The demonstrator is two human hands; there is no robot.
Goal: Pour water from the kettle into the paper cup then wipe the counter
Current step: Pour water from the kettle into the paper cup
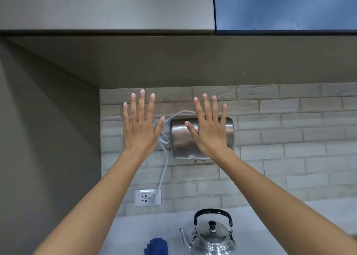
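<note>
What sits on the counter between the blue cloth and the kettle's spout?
Nothing: in the head view the counter is bare between the blue cloth and the kettle, whose spout points toward the cloth.

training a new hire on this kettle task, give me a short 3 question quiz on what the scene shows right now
1. True or false: the left hand and right hand are both raised, fingers spread, holding nothing.
2. Which way does the kettle spout point in the picture? A) left, toward the blue cloth B) right C) toward the wall
3. Fill in: the white cable runs down the brick wall to the ____.

Key
1. True; neither hand touches the kettle or cloth.
2. A.
3. Wall socket. No paper cup is in view.
</note>
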